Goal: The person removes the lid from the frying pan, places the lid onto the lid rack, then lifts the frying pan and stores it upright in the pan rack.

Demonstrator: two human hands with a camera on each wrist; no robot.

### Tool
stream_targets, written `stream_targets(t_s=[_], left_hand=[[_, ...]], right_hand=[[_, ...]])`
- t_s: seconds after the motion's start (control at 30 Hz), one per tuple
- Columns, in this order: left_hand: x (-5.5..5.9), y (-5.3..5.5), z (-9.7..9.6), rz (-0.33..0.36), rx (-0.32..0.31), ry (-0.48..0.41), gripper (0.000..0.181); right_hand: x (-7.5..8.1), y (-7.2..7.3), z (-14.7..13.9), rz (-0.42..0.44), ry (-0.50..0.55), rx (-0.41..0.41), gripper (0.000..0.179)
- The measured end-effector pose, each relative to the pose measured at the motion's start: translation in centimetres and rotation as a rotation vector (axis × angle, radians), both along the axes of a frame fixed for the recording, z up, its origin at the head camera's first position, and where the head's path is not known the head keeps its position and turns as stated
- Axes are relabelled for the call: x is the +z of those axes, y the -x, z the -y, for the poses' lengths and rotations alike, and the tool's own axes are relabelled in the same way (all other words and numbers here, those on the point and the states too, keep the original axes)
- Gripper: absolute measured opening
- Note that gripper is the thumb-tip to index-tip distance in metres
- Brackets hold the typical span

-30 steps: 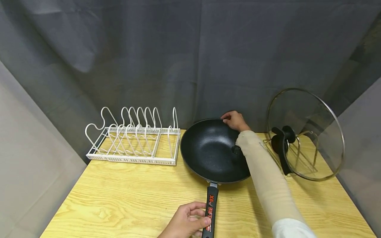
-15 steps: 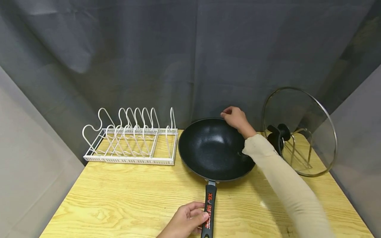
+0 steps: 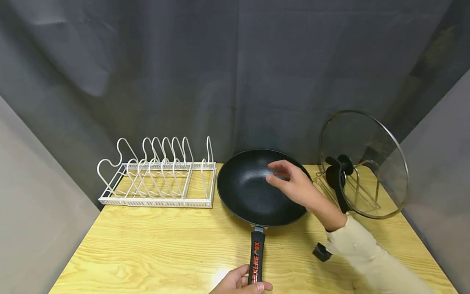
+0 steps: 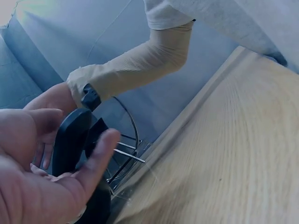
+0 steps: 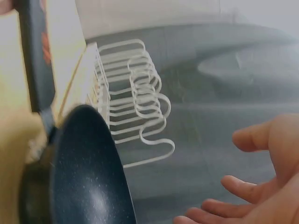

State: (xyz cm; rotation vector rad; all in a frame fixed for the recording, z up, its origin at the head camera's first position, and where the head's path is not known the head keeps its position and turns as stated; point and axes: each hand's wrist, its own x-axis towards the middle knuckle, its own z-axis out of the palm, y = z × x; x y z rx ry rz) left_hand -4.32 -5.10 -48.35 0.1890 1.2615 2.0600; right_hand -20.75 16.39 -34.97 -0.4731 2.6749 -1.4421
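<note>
A black wok (image 3: 253,196) rests on the wooden table with its handle (image 3: 256,255) pointing toward me. My left hand (image 3: 238,283) holds the handle near its end, thumb on one side and fingers passing beneath; the left wrist view shows the dark handle (image 4: 70,144) between thumb and fingers. Over the wok's right half hovers my right hand (image 3: 293,185), fingers loosely bent and holding nothing. The right wrist view has those fingers (image 5: 238,189) apart from the wok's rim (image 5: 119,163).
Left of the wok stands a white wire rack (image 3: 158,202) with several upright loops. At the right, a glass lid (image 3: 378,163) leans upright in a metal stand (image 3: 377,192). A grey curtain (image 3: 183,81) hangs behind the table (image 3: 165,249).
My right hand has let go of the wok's far rim and drawn back toward me over the pan. My left hand has shifted slightly nearer the handle's end.
</note>
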Motion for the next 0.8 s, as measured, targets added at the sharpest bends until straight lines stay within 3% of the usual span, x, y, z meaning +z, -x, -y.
stream_targets(t_s=[0.2, 0.3, 0.4, 0.63, 0.8], left_hand=[[-0.1, -0.3, 0.1, -0.006, 0.026, 0.001, 0.050], [-0.2, -0.4, 0.1, -0.015, 0.032, 0.010, 0.046], [-0.2, -0.3, 0.1, -0.023, 0.041, 0.026, 0.044], [-0.2, -0.3, 0.5, -0.044, 0.030, 0.009, 0.040], [-0.2, -0.4, 0.4, -0.045, 0.025, -0.005, 0.038]], right_hand=[[-1.4, -4.5, -0.3, 0.025, 0.107, 0.045, 0.045], [-2.4, -6.5, -0.5, 0.123, 0.200, 0.064, 0.042], [-3.5, -7.9, -0.6, 0.276, 0.284, 0.089, 0.041], [-7.4, -8.9, -0.5, 0.529, 0.306, 0.121, 0.049], [-10.2, -8.8, 0.4, 0.738, 0.524, 0.134, 0.056]])
